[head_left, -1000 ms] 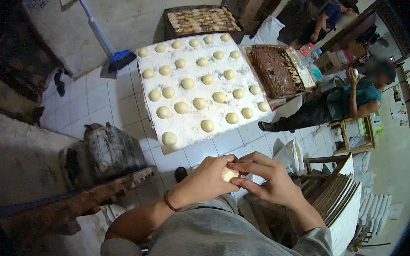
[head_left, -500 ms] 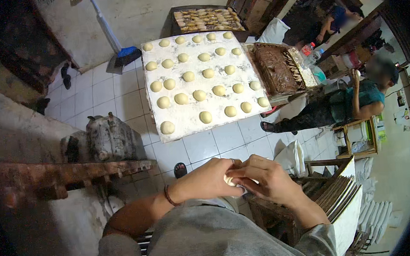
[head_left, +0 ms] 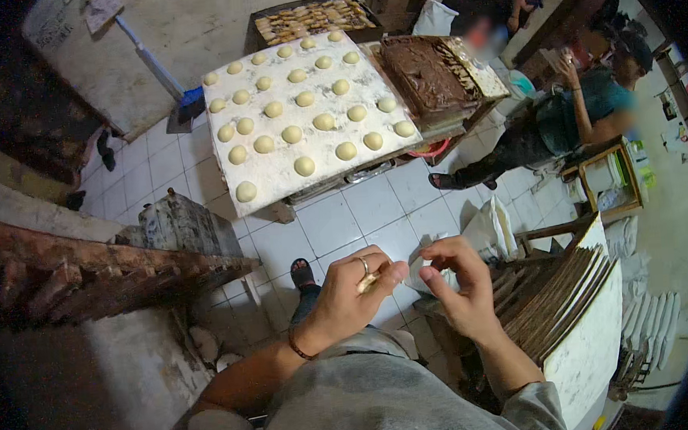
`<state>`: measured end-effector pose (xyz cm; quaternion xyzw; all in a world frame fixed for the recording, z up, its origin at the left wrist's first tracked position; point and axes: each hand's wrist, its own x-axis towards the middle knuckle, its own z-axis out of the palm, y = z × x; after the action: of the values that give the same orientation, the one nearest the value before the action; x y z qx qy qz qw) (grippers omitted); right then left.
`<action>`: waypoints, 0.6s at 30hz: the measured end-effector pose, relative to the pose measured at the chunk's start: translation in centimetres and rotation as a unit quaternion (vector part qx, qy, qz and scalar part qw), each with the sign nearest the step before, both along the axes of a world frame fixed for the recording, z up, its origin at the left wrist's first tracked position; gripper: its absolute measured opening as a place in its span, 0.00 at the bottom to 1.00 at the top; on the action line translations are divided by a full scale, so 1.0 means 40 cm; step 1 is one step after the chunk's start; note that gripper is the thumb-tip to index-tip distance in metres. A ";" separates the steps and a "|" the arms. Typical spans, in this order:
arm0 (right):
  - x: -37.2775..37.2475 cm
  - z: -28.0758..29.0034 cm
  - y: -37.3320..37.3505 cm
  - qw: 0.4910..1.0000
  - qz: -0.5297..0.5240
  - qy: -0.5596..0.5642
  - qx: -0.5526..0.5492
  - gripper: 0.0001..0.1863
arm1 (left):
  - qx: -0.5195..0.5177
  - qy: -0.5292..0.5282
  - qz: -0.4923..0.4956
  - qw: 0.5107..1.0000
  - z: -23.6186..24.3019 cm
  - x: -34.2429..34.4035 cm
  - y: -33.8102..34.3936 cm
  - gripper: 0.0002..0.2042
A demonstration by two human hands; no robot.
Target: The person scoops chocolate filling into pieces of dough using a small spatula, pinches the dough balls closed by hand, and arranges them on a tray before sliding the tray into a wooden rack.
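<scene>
Left hand [head_left: 347,294] around pale dough [head_left: 368,281], mostly hidden by fingers

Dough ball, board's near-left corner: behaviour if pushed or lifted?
The dough ball would probably dent when gripped; it looks like soft, raw dough. It may slide rather than stick, given white powder on the board.

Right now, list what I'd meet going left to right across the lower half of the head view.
Reddish-brown wooden beam → left hand with pale dough in it → open right hand → stacked boards → pale bundles.
</scene>
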<state>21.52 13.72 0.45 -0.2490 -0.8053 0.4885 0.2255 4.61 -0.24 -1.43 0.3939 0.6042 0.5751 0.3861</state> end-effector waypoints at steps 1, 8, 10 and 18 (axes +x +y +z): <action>0.022 -0.018 -0.020 0.999 -0.001 0.001 -0.051 0.14 | 0.051 0.015 0.018 0.998 -0.011 0.026 0.006 0.16; 0.131 -0.068 -0.118 0.958 0.030 0.104 -0.264 0.30 | 0.180 0.061 0.107 0.976 -0.068 0.177 0.035 0.22; 0.147 -0.070 -0.124 0.959 0.042 0.116 -0.256 0.31 | 0.126 0.013 0.101 0.987 -0.054 0.207 0.034 0.24; 0.150 -0.127 -0.093 0.934 0.033 0.114 -0.336 0.34 | 0.086 -0.033 0.081 0.992 -0.133 0.243 0.061 0.22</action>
<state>27.53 10.00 -4.64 -0.2261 -0.5711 0.7628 0.2023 14.34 2.19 -6.74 0.3563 0.5694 0.6668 0.3227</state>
